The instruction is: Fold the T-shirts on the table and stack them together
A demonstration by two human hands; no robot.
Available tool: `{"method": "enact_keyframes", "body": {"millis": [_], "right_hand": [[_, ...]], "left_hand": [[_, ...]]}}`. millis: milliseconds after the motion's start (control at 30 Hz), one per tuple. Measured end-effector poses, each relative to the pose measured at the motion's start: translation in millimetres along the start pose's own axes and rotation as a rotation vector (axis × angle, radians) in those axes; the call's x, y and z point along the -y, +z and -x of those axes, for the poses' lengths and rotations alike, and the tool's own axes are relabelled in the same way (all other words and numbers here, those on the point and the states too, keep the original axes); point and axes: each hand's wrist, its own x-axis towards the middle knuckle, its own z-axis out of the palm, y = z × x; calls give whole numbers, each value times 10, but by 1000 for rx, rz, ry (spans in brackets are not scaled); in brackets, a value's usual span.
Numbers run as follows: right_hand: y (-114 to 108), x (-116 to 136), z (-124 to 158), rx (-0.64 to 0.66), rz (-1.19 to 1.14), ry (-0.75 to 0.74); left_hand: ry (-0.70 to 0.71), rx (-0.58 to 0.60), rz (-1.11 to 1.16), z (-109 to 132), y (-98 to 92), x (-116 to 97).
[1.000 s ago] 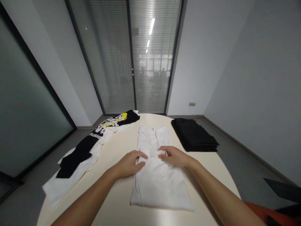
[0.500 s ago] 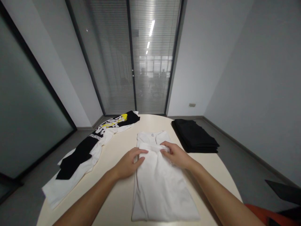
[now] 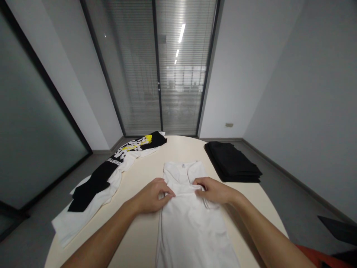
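Observation:
A white shirt [image 3: 195, 230] lies lengthwise on the table in front of me, its collar at the far end and a folded edge crossing it below the collar. At the left end of that edge, my left hand [image 3: 153, 196] pinches the fabric between thumb and fingers. My right hand [image 3: 213, 190] grips the right end of the same edge, with a bit of cloth bunched beneath it. The shirt's near end runs out of the bottom of the view.
Black and white garments [image 3: 103, 173] are spread along the left side of the round table [image 3: 142, 230]. A stack of folded black clothes [image 3: 232, 162] sits at the right rear. Beyond the table's right edge is something red [image 3: 312, 255].
Both hands have moved slightly nearer to me, and the white shirt has slid the same way. My left fingers have closed on the cloth.

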Motion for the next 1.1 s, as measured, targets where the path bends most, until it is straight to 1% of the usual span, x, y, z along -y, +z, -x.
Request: {"method": "enact_keyframes", "body": {"millis": [67,167,233,267,367,433,533,600,700,767,900,1100], "right_hand": [[-18,9,-24,-77,-22,-12],[-20,7,-103,-294,-13,-33],[-1,-12,-158,-408,47,-5],[12,-28,-178,-429,92,29],[36,-86,-191,-392,189,122],[20,-112,-156,-344,167,134],[-45,-115,-61,-256,89,134],[-94,-106,4,-215,77,147],[-145,-95,68,-196,115,158],[-162,-91,81,-178,129,141],[-184,-89,59,-193,156,129],[-225,-127,28,-275,233,92]], "left_hand": [[-15,-91,39,-22,18,8],[-101,-249,111,-68,89,70],[-139,-295,125,-95,165,146],[-147,-293,120,-103,209,190],[-161,-237,89,-104,331,312],[-166,-216,77,-93,377,350],[-166,-227,68,-78,387,334],[-172,-227,65,-73,377,304],[-176,-230,69,-69,372,278],[-180,-240,70,-67,378,275],[-197,-245,52,-68,380,268],[-204,-255,39,-80,357,258]]}}
